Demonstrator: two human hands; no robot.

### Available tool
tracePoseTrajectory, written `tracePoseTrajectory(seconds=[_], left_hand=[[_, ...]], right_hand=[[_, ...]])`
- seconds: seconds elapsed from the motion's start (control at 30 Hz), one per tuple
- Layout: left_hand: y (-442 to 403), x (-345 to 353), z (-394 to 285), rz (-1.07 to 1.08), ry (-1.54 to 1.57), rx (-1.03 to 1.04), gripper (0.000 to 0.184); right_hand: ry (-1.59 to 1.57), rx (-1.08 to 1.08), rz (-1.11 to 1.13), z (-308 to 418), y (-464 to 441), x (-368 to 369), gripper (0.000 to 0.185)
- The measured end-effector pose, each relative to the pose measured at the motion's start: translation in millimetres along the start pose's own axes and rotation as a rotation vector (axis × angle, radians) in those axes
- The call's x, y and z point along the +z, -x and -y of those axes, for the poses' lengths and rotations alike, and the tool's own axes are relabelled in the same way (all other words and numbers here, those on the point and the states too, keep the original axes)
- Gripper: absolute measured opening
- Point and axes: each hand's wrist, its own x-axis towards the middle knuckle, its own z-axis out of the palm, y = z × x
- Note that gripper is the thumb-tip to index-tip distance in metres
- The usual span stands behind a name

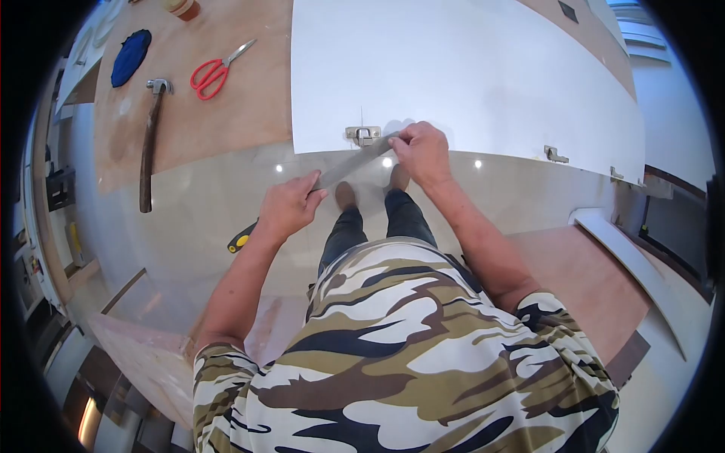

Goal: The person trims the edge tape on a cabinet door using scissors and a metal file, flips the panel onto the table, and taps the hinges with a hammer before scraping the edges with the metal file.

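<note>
A long flat metal file (pixel 355 164) slants between my two hands, over the front edge of a white panel (pixel 453 68). My left hand (pixel 289 204) is closed on its lower end, and a black-and-yellow handle (pixel 242 237) pokes out below that wrist. With thumb and fingers, my right hand (pixel 421 153) pinches the upper end. Just left of the right hand, a metal cabinet hinge (pixel 364 136) is fixed at the panel's edge. Farther right along that edge sit a second hinge (pixel 556 155) and a third one (pixel 615 174).
On the brown worktop (pixel 242 113) to the left lie a claw hammer (pixel 151 143), red-handled scissors (pixel 215 75) and a dark blue object (pixel 131 58). A cup-like container (pixel 183 8) stands at the back. Boards (pixel 581 279) lean at the right; my feet are on shiny floor.
</note>
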Motion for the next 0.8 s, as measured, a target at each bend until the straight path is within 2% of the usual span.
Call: tracePoseTrajectory(seconds=[0.03, 0.13, 0.23, 0.33, 0.43, 0.53, 0.63, 0.7, 0.77, 0.8], left_hand=[[1, -1, -3, 0.017, -0.024, -0.019, 0.037], [-24, 33, -24, -0.088, 0.090, 0.104, 0.036], [-43, 48, -63, -0.062, 0.042, 0.048, 0.033], [-39, 53, -68, -0.065, 0.072, 0.024, 0.036], [-6, 46, -36, -0.186, 0.102, 0.038, 0.039], [15, 32, -17, -0.138, 0.068, -0.047, 0.035], [-4, 34, -38, -0.090, 0.077, -0.088, 0.035], [-32, 50, -57, -0.082, 0.078, -0.048, 0.038], [-46, 56, -75, -0.067, 0.057, -0.022, 0.040], [-51, 56, -82, -0.055, 0.034, -0.020, 0.040]], right_hand=[[-0.009, 0.035, 0.011, -7, 1, -3, 0.020], [-0.029, 0.101, 0.014, -43, -11, -28, 0.019], [-0.067, 0.252, 0.023, -61, -19, -59, 0.019], [-0.058, 0.192, 0.023, -71, -22, -57, 0.019], [-0.090, 0.046, 0.048, -41, -18, -28, 0.019], [-0.023, -0.066, 0.031, -16, -15, -6, 0.018], [-0.072, -0.027, 0.031, -43, -22, -15, 0.019], [-0.103, 0.136, 0.143, -69, -37, -42, 0.025], [-0.103, 0.202, 0.124, -82, -44, -67, 0.024], [-0.093, 0.174, 0.118, -84, -47, -68, 0.024]])
